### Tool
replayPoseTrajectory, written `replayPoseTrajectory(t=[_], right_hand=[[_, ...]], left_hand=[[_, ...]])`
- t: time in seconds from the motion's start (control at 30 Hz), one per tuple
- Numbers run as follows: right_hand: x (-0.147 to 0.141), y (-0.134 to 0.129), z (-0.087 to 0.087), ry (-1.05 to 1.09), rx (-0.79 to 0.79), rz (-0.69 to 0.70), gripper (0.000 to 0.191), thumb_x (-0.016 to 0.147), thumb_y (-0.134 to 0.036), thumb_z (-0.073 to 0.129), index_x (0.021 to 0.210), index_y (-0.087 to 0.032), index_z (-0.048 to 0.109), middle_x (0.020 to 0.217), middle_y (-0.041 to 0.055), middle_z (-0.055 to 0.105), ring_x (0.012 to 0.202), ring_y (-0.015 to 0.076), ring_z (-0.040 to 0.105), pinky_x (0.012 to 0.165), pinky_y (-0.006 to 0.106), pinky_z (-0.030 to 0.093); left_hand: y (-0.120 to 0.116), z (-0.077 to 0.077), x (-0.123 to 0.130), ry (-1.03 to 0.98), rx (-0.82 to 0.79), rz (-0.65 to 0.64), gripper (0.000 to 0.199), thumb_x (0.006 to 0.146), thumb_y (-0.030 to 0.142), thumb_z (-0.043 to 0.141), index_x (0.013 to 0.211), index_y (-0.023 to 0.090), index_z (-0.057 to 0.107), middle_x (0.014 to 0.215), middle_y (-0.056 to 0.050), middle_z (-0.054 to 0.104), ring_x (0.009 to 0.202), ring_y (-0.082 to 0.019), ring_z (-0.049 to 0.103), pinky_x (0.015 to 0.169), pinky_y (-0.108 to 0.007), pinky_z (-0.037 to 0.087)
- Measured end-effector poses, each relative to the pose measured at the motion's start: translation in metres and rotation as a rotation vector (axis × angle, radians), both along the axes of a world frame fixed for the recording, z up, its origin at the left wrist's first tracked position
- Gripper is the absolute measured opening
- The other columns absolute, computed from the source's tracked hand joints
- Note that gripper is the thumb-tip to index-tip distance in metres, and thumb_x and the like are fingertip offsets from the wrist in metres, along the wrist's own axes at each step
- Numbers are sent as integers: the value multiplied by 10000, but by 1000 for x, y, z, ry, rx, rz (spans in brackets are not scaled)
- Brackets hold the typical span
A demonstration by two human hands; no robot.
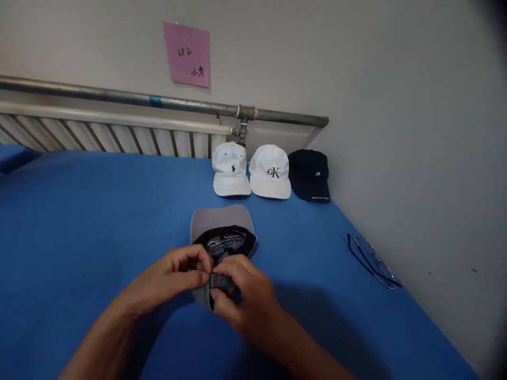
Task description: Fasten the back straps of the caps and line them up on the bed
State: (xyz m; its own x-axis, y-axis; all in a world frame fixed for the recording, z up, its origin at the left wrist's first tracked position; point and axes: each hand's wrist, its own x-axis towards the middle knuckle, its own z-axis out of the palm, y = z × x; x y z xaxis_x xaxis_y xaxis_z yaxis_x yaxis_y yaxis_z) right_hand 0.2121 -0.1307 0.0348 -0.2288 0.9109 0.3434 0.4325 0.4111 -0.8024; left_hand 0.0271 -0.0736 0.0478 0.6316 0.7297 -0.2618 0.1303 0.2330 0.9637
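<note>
A grey cap lies on the blue sheet with its brim pointing away from me and its dark inside facing up. Its back strap is between my two hands. My left hand pinches the strap's left end with thumb and forefinger. From the right, my right hand grips the strap, thumb below and fingers above. The fastening between my fingertips is partly hidden.
Behind the grey cap stand a white cap with a small logo, a white CK cap and a black cap. Glasses lie at the right. A pipe and radiator line the wall.
</note>
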Motion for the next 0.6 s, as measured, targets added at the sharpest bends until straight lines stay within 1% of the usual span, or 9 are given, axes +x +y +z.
replayPoseTrajectory(t=[0.13, 0.27, 0.47, 0.6], right_hand=[[0, 0, -1, -9, 74, 7, 227, 773, -131, 591, 985, -208, 616, 927, 50, 653, 807, 162, 617, 700, 283, 515], [0, 0, -1, -10, 75, -17, 182, 786, -147, 608, 955, -214, 621, 909, 42, 656, 807, 160, 623, 707, 280, 517], [0, 0, -1, -24, 63, -6, 219, 784, -125, 594, 986, -204, 620, 947, 58, 658, 831, 171, 623, 723, 294, 519], [0, 1, -3, -51, 54, -25, 199, 799, -133, 584, 979, -209, 623, 942, 55, 649, 846, 174, 619, 740, 297, 518]], left_hand=[[0, 1, 0, -39, 36, 1, 17, 776, 191, 601, 772, 186, 585, 822, 1, 531, 783, -144, 461, 687, -272, 363], [-1, 2, 1, -76, 65, 29, 29, 769, 186, 621, 760, 189, 594, 980, -29, 554, 932, -186, 503, 774, -300, 394], [-3, 2, 0, -80, 123, 38, 54, 771, 169, 630, 730, 188, 601, 1064, -35, 546, 953, -185, 517, 745, -277, 416], [-3, 3, -1, 49, 241, 17, 39, 789, 175, 602, 760, 194, 621, 1094, -37, 539, 945, -182, 525, 714, -259, 433]])
